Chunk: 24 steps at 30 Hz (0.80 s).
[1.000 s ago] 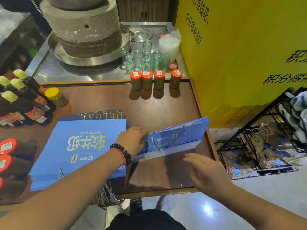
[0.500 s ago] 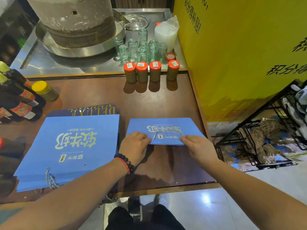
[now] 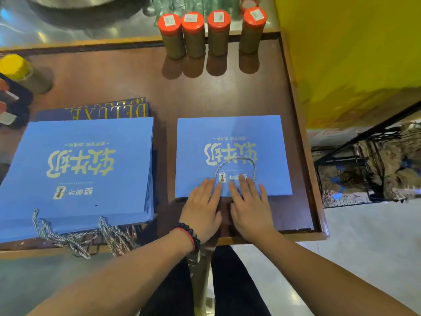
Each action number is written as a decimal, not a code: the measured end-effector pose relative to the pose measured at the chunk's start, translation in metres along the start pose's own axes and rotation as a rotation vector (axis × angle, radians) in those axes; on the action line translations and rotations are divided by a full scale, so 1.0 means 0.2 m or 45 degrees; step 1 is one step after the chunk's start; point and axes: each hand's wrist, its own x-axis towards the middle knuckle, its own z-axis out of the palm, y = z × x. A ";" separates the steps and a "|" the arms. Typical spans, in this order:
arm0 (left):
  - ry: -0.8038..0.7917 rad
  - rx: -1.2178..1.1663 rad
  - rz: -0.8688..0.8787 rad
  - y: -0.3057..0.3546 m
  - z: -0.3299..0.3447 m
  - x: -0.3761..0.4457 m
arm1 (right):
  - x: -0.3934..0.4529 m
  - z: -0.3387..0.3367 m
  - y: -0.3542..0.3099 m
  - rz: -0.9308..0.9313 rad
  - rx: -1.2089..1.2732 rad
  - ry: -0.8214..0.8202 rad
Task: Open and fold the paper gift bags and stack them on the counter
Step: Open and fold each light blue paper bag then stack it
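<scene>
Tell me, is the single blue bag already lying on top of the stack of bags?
No, the single blue bag lies flat on the counter, apart from the stack.

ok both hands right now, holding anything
left hand: open, fingers flat on the blue bag
right hand: open, pressing the same bag
</scene>
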 end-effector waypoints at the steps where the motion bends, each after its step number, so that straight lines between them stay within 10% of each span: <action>1: -0.032 0.011 0.003 0.04 0.01 -0.01 | 0.00 0.01 -0.05 -0.051 0.001 -0.008; 24: -0.236 0.069 -0.255 -0.28 0.05 -0.13 | -0.20 0.06 0.55 -0.022 -0.016 -0.264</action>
